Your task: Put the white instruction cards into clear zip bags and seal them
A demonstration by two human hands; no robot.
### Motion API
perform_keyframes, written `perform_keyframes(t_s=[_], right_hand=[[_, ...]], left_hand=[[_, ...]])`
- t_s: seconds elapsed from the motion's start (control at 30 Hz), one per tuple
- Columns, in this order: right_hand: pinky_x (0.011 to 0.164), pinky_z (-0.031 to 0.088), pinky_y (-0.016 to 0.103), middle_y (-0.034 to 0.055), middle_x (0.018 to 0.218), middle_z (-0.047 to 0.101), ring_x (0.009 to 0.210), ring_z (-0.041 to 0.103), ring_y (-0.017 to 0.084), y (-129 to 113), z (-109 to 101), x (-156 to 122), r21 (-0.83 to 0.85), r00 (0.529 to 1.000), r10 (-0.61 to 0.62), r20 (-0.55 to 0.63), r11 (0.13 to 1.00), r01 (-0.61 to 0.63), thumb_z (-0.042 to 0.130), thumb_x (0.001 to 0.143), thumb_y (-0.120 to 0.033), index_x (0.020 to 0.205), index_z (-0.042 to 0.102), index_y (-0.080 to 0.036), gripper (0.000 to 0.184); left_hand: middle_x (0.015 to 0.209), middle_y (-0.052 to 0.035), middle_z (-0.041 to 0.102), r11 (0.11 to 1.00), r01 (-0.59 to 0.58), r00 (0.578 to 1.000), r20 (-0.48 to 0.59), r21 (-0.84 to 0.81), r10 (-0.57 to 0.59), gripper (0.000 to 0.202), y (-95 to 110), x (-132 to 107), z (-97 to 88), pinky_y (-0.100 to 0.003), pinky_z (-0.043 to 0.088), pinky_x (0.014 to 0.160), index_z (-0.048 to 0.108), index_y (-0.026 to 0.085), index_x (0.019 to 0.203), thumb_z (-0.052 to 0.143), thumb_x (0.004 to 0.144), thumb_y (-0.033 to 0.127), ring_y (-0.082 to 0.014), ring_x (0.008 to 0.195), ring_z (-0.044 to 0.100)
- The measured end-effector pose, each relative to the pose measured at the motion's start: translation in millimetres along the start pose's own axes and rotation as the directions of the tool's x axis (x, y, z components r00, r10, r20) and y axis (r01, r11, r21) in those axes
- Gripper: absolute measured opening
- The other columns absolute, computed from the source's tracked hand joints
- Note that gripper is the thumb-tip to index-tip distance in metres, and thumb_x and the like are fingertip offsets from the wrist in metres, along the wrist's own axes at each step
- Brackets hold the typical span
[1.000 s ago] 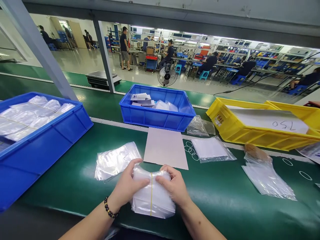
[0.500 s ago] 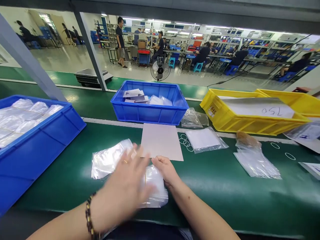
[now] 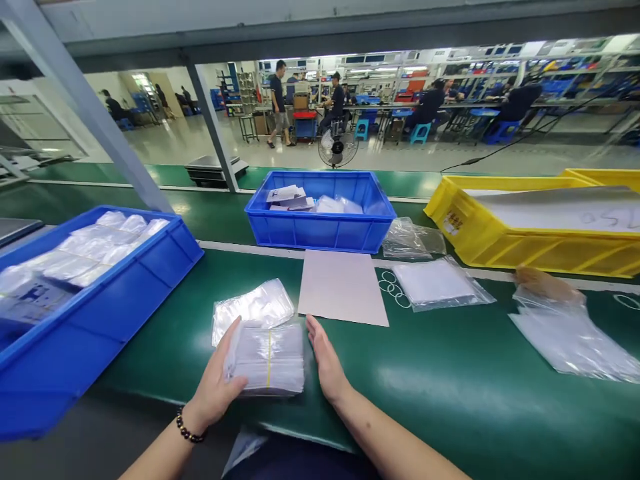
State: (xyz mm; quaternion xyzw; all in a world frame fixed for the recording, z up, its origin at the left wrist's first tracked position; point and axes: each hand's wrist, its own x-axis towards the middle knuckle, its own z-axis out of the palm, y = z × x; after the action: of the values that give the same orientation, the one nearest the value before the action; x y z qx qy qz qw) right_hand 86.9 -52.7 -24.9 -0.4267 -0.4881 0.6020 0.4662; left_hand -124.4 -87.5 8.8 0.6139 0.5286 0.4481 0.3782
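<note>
Green desk [image 3: 425, 373] carried a blue bin [image 3: 125, 313] at far left and a flat card [image 3: 343, 290] mid-desk. Bag bundle [image 3: 287, 360] was at the near edge, in front of loose bags [image 3: 257, 303]. Left hand [image 3: 215, 381]: fingers grasping bundle's left end. Right hand [image 3: 327, 365]: fingers released, straight, just beside its right end. Yellow band [image 3: 269, 360] ran around the bundle's middle.

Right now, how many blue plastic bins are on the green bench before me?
2. One blue plastic bin, holding clear plastic packs, sits at the left; the other blue bin stands at centre, beyond the flat pale grey sheet. More could lie out of view.
</note>
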Motion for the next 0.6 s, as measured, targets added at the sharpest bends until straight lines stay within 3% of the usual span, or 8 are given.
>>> perform_keyframes(t_s=[0.07, 0.13, 0.23, 0.33, 0.47, 0.53, 0.6], right_hand=[[0.109, 0.016, 0.038, 0.0086, 0.144, 0.023, 0.132, 0.019, 0.023, 1, 20, -6, 0.034, 0.989, -0.08, 0.123, 0.996, 0.076, 0.031, 0.077, -0.07, 0.136, 0.025, -0.017, 0.079], [0.109, 0.018, 0.036, 0.0066, 0.144, 0.023, 0.132, 0.021, 0.021, 0, 36, -11, 0.109, 0.972, -0.15, 0.182, 0.985, 0.131, 0.029, 0.08, -0.067, 0.138, 0.019, -0.019, 0.076], [0.108, 0.021, 0.037, 0.0063, 0.143, 0.027, 0.13, 0.025, 0.021, 1, 47, -16, 0.202, 0.974, -0.138, 0.179, 0.974, 0.101, 0.028, 0.082, -0.065, 0.138, 0.02, -0.02, 0.073], [0.109, 0.017, 0.038, 0.0066, 0.144, 0.025, 0.132, 0.021, 0.022, 7, 45, -17, 0.183, 0.987, -0.049, 0.154, 0.983, 0.02, 0.031, 0.08, -0.066, 0.138, 0.021, -0.019, 0.074], [0.108, 0.016, 0.041, 0.0068, 0.145, 0.02, 0.133, 0.018, 0.025, 19, 28, -18, 0.076, 0.978, 0.035, 0.207, 0.996, -0.052, 0.028, 0.076, -0.071, 0.139, 0.017, -0.019, 0.083], [0.106, 0.021, 0.043, 0.0055, 0.144, 0.023, 0.132, 0.02, 0.029, 24, 17, -14, -0.063, 0.963, 0.043, 0.267, 0.998, -0.027, 0.037, 0.066, -0.078, 0.139, 0.019, -0.023, 0.094], [0.102, 0.028, 0.047, 0.0054, 0.138, 0.036, 0.127, 0.029, 0.035, 27, 8, -5, -0.218, 0.94, 0.06, 0.336, 0.976, 0.016, 0.06, 0.048, -0.074, 0.137, 0.025, -0.028, 0.107]], left_hand=[[0.137, -0.0111, 0.033, 0.976, -0.003, 0.992, -0.126, -0.217, -0.025, 0.086, -18, -17, 3.4, -0.044, 0.024, 0.107, 0.02, 0.019, 0.136, 0.05, 0.069, 0.064, -0.0334, 0.126, 0.028], [0.14, -0.0094, 0.029, 0.937, -0.067, 0.972, -0.235, -0.342, -0.017, 0.088, -27, -27, 13.3, -0.042, 0.022, 0.108, 0.02, 0.021, 0.136, 0.048, 0.068, 0.068, -0.0328, 0.128, 0.024], [0.14, -0.0101, 0.027, 0.901, -0.126, 0.965, -0.263, -0.416, 0.013, 0.095, -32, -31, 22.3, -0.042, 0.024, 0.107, 0.015, 0.022, 0.137, 0.05, 0.064, 0.072, -0.0331, 0.128, 0.024], [0.136, -0.0158, 0.032, 0.907, -0.09, 0.996, -0.043, -0.412, 0.079, 0.113, -37, -28, 11.6, -0.046, 0.028, 0.104, 0.003, 0.02, 0.138, 0.056, 0.055, 0.076, -0.0355, 0.124, 0.032], [0.137, -0.0207, 0.028, 0.982, -0.128, 0.948, 0.273, -0.143, 0.163, 0.129, -55, -21, -17.0, -0.054, 0.021, 0.104, -0.018, 0.019, 0.135, 0.065, 0.05, 0.071, -0.0373, 0.124, 0.031], [0.136, -0.0195, 0.028, 0.978, -0.207, 0.919, 0.348, 0.027, 0.185, 0.131, -65, -18, -24.5, -0.053, 0.021, 0.104, -0.022, 0.022, 0.134, 0.071, 0.052, 0.062, -0.036, 0.123, 0.032], [0.135, -0.0175, 0.031, 0.956, -0.273, 0.906, 0.364, 0.106, 0.218, 0.135, -74, -13, -24.3, -0.05, 0.023, 0.105, -0.022, 0.023, 0.134, 0.075, 0.047, 0.058, -0.0349, 0.122, 0.034]])
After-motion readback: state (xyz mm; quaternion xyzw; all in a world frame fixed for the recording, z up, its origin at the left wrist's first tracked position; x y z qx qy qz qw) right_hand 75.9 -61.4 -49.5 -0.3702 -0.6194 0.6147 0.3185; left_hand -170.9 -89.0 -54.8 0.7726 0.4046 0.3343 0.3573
